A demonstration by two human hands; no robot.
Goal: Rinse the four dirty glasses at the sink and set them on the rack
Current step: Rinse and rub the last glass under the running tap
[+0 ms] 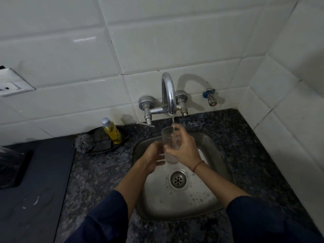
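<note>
Right hand (184, 148) wraps round the clear glass (171, 137), holding it slightly tilted above the steel sink (201, 200), mouth under the thin stream from the tap (168, 92); left hand (152, 155) curls its fingers against the base. Water runs into the glass. Below it lies the wet drain (178, 178). Left, on the speckled bench (105, 165), a black dish (121, 140) holds a yellow soap bottle (112, 131) and scrubbers, under white wall tiles (157, 41)
</note>
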